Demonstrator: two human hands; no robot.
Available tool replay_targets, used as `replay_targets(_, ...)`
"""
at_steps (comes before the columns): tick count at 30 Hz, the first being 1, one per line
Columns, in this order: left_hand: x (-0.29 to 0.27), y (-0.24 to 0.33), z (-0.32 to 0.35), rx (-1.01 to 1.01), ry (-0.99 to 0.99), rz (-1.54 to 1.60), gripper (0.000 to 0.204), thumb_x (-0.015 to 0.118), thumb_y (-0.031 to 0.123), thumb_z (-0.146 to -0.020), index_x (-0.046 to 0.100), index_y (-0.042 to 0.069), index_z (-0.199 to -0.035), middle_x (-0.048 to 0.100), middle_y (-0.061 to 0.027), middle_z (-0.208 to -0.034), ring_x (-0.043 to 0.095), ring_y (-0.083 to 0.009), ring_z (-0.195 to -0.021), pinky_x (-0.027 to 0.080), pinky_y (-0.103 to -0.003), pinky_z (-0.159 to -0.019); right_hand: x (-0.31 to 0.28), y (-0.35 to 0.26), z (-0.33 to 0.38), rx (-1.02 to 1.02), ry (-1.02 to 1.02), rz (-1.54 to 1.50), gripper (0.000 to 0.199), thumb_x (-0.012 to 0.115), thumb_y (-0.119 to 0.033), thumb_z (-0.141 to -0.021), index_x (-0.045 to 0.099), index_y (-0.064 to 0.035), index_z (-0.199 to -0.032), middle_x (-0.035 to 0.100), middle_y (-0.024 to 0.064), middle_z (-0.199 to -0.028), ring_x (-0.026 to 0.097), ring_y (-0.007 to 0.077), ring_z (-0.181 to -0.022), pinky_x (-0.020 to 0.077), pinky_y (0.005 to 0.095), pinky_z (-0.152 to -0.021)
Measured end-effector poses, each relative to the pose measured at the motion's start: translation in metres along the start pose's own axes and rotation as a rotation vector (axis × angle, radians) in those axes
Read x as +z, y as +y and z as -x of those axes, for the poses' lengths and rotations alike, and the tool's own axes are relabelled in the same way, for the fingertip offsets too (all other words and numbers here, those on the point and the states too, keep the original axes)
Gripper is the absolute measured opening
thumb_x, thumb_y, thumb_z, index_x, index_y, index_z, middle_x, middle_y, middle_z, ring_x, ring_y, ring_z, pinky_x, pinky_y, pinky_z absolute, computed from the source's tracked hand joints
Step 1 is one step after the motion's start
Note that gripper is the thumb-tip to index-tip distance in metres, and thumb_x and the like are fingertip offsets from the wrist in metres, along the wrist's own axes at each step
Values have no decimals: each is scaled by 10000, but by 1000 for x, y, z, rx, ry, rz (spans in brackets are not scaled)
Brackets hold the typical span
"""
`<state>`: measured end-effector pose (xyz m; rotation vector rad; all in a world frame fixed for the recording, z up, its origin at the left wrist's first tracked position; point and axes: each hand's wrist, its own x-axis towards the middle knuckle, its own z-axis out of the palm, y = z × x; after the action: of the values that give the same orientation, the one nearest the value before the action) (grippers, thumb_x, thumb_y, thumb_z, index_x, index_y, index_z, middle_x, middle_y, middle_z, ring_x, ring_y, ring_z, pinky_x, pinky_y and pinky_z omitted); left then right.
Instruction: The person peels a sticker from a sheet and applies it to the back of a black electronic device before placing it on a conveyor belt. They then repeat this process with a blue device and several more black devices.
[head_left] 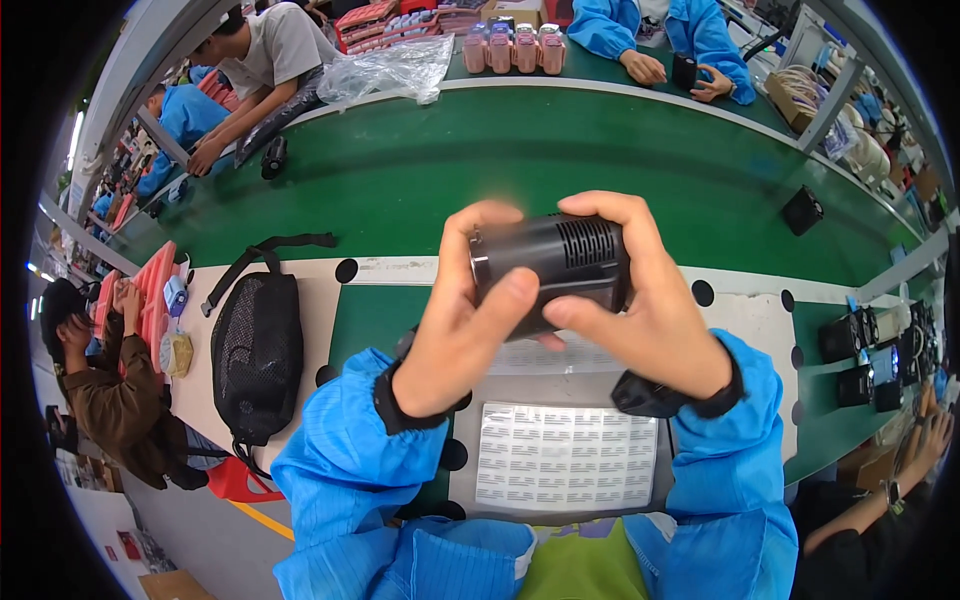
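Both my hands hold a black rounded device [540, 250] with a slotted vent near its right end, lifted above the bench. My left hand [465, 320] wraps its left side, the thumb lying across the front; the index finger is smeared by motion. Curled round the right end, my right hand [645, 290] has its fingers over the top and its thumb below the vent. The device's underside and back are hidden. Below my hands lies a white sheet of printed labels [565, 460] on a grey surface. A dark object [645, 395] sits by my right wrist.
A black mesh bag [257, 355] lies to the left. Across the green belt [600, 140] are pink-and-purple units [513, 48], clear plastic wrap [390, 70] and co-workers. A black device [802, 210] sits far right on the belt; several more [855, 385] stand nearer, at right.
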<state>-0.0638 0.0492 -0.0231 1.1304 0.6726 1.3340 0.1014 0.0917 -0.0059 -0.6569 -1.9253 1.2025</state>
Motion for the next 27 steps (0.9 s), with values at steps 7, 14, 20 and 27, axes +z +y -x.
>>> replay_targets(7,1,-7,-4,-36,17,-78,402,433,231,-900,231,109,-1226,444,-148,-1136,576,-234,-903,555,-334,-590,-32,0,-9,145,-231,-353,472,608,-146,-802,384,-36,-1202,447,66,-1123,444,124,-1032,378,261,-868)
replay_targets(14,-27,-15,2,-62,51,-352,512,519,248,-866,240,94,-1266,419,-137,-1155,495,-252,-1029,504,-362,-724,-25,46,-25,137,-204,25,403,559,-223,-844,416,-65,-1186,496,41,-1038,477,107,-933,407,248,-787)
replay_targets(20,-87,-36,35,-250,-258,-1304,516,662,266,-764,449,47,-1180,428,-163,-1152,359,-270,-1156,398,-327,-854,-86,164,-69,582,274,84,567,602,-414,-794,411,-60,-1194,525,104,-998,522,175,-865,431,292,-697)
replay_targets(27,-106,-62,33,-266,-181,-1036,255,650,183,-769,555,7,-926,572,-114,-884,551,-256,-854,447,-303,-745,-159,262,-86,110,726,1041,611,601,-348,-800,347,-57,-1275,449,217,-1174,485,345,-1030,378,385,-896)
